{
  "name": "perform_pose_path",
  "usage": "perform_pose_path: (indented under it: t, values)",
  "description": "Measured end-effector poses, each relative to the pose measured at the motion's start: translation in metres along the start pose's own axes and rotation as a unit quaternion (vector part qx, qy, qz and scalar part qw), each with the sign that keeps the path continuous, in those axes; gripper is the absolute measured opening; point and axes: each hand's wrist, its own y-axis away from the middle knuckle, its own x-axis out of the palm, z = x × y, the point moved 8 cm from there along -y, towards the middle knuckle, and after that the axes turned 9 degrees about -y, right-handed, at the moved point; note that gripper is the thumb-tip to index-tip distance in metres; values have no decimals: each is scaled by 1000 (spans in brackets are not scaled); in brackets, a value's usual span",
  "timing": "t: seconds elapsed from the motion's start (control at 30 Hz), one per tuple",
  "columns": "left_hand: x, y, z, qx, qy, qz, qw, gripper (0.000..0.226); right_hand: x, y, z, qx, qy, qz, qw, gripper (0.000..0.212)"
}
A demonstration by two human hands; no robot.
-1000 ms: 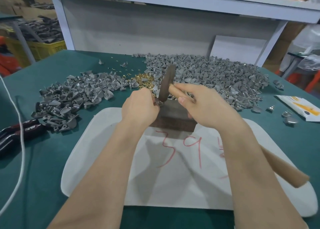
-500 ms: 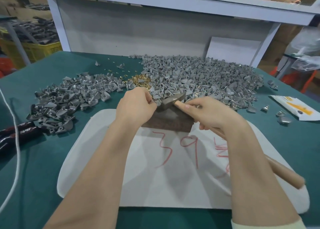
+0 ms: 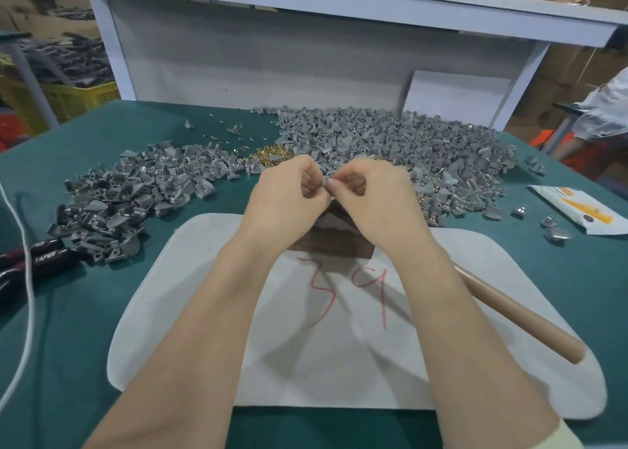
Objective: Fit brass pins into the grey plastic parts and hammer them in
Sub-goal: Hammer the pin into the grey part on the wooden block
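Note:
My left hand (image 3: 289,199) and my right hand (image 3: 377,197) meet fingertip to fingertip above the dark block (image 3: 334,243). Together they pinch a small grey plastic part (image 3: 327,184), which is mostly hidden by the fingers. The hammer's wooden handle (image 3: 520,316) lies on the white sheet (image 3: 204,295) to the right of my right forearm, and its head is hidden. A heap of brass pins (image 3: 272,152) sits just beyond my hands. Grey parts lie in a left pile (image 3: 136,193) and in a larger pile (image 3: 407,142) at the back right.
Red-and-black pliers (image 3: 40,255) and a white cord (image 3: 25,278) lie at the left edge. A white-and-yellow packet (image 3: 577,207) and a few loose parts (image 3: 554,229) are on the right. A white shelf frame (image 3: 108,40) rises behind the green table; a person (image 3: 608,115) is at far right.
My right hand has let go of the hammer, which now lies on the sheet. That hand has come up to meet the left at the grey part.

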Motion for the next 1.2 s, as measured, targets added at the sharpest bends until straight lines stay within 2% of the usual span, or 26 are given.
perform_pose_path:
  t: [0.23, 0.53, 0.93, 1.2]
  values:
    - [1, 3, -10, 19, 57, -20, 998, 21, -4, 3, 2, 6, 28, -47, 999, 13]
    - [-2, 4, -11, 4, 86, -67, 994, 28, -7, 4, 2, 43, -10, -92, 995, 14]
    - [-6, 3, -6, -21, 126, -65, 990, 28, -5, 6, 6, -22, -36, -79, 996, 9]
    - [-6, 1, 1, -58, 165, -44, 984, 24, -2, 1, -2, 16, -110, -53, 992, 18]
